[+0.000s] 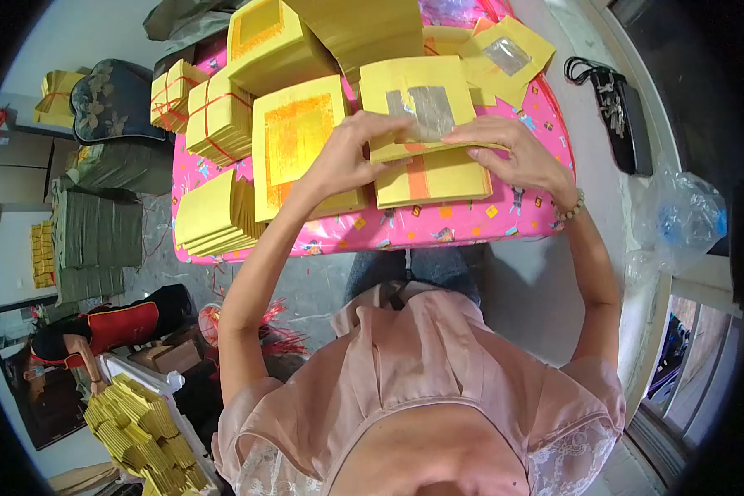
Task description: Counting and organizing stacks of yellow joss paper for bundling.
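Note:
My left hand (357, 157) and my right hand (514, 155) pinch the near edge of a yellow paper sheet (453, 81) from both sides. A silver foil patch (428, 114) sits in the sheet's middle. Fingers lie on top, and the thumbs are at the lifted near edge. Beneath it lies a thick yellow paper stack (459, 186) with an orange stripe on its near part. To the left of my left hand stands another yellow stack with an orange square (293, 132). A fanned bundle of folded yellow paper (215, 217) lies at the table's near left.
A pink patterned cover (438, 225) lies over the table. Red-tied yellow bundles (219, 116) stand at its left, and loose foil sheets (525, 66) at the far right. A black pouch with keys (620, 116) and a plastic bag (678, 219) are further right. Another person (120, 326) bends over yellow bundles.

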A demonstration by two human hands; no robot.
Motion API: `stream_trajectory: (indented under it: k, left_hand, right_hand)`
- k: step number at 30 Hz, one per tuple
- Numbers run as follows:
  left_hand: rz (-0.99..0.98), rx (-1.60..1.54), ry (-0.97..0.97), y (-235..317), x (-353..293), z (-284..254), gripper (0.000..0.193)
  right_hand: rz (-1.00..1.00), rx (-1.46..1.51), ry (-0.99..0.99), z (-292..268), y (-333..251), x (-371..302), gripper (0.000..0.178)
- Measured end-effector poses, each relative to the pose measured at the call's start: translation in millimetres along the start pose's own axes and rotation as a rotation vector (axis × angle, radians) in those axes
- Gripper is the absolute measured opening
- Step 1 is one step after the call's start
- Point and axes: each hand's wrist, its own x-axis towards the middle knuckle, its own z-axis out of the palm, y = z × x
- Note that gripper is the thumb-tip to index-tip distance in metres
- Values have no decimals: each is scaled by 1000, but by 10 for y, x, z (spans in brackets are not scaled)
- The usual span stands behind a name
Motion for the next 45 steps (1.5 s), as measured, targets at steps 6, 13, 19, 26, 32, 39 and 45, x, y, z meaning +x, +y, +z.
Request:
stream_trajectory:
  k: [6,13,19,26,32,39,45]
  left_hand:
    - [40,36,-45,-94,109,-3,36]
    - [146,175,-148,-22,87,-171,62]
    - [-167,-57,-58,-15,124,-104,30]
    - [-399,-421,330,-169,238,130,34]
    - [-151,-218,144,-49,231,-82,24]
    - [-173,-314,218,237,-37,160,20]
    - [-392,-488,327,261,-37,278,19]
  right_hand:
    - [-134,-169,60,-55,132,94,47]
    - [-288,-352,-46,-164,217,200,58]
    - [75,55,124,-5,199,224,32]
    - [280,389,290,26,186,411,31]
    - [-70,7,191,-72,269,305,33]
    - [-58,-46,116,43,84,22,30]
    - [248,313,343,53,6,-167,31]
